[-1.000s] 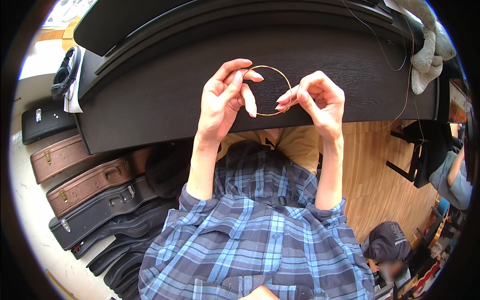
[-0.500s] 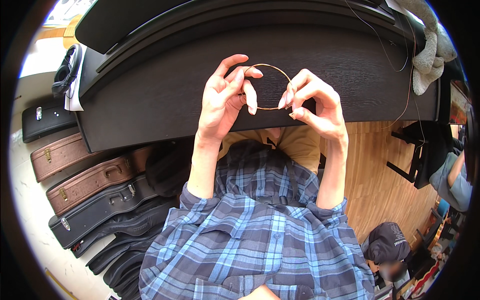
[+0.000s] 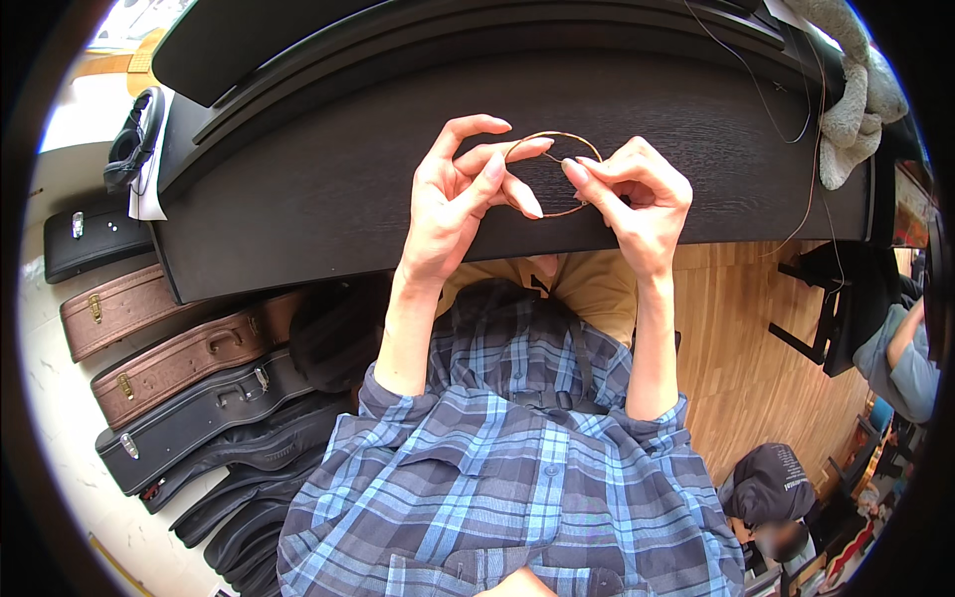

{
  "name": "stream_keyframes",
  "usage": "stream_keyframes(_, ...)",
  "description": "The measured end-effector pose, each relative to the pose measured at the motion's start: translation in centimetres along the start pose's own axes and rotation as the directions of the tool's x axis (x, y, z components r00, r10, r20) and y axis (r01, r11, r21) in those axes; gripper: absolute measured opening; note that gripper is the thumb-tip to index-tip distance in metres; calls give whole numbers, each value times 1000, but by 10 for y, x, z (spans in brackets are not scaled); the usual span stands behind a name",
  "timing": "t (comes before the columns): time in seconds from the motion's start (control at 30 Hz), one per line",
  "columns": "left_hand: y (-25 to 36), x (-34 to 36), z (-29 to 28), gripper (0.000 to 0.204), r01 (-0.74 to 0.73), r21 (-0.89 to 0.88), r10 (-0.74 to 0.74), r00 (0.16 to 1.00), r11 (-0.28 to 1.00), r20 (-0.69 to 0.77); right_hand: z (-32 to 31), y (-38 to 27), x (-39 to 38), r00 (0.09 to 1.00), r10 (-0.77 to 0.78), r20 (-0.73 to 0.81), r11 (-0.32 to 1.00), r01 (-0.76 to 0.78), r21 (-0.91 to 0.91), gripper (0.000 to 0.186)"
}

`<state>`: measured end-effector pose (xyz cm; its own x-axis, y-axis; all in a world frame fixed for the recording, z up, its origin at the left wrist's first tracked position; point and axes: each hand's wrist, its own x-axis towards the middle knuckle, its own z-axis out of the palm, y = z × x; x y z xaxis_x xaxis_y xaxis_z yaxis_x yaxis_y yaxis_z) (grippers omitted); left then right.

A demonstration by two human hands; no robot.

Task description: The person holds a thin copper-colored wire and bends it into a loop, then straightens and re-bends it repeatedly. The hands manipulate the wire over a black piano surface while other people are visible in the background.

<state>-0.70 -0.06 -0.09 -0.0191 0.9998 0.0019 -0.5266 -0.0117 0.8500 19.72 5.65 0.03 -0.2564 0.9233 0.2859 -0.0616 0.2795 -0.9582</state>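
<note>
A thin bronze-coloured guitar string (image 3: pixel 562 133), wound into a ring, is held up between my hands above the dark wooden lid. My left hand (image 3: pixel 443 209) grips the ring's left side with thumb and fingers, its index finger raised. On the opposite side, my right hand (image 3: pixel 647 204) pinches the string between thumb and index finger, the other fingers curled. A short end of the string shows inside the ring near the right fingertips. Exactly how the end lies under those fingers is hidden.
The black piano-like furniture (image 3: pixel 338 189) spans the front. Loose thin strings (image 3: pixel 822 119) hang beside a grey plush toy (image 3: pixel 846 134) at far right. Headphones (image 3: pixel 132 139) hang at its left end. Instrument cases (image 3: pixel 189 358) line the left; a person's arm (image 3: pixel 905 338) shows at right.
The ring has shifted slightly right and turned. My left hand has moved right with it. My right hand has rotated, its thumb and index finger now pinching higher, towards the inside of the ring.
</note>
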Motion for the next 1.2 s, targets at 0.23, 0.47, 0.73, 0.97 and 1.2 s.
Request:
stream_keyframes(0.23,0,-1,2,47,-49,16,49,999,999,8,0,2,0,999,-37,6,997,37,73,14)
stream_keyframes(0.47,1,-2,2,43,-53,43,51,998,998,46,0,0,-2,999,24,-25,993,-21,114,14)
stream_keyframes(0.73,2,-3,1,38,-14,83,8,998,996,69,-1,-8,0,990,112,-82,975,-94,200,23)
stream_keyframes(0.97,4,-3,0,38,-3,52,0,998,999,62,-5,-9,5,983,80,163,964,-118,237,12)
stream_keyframes(1.2,3,-3,1,38,-4,40,2,999,999,46,-9,-3,6,986,4,165,981,-36,190,23)
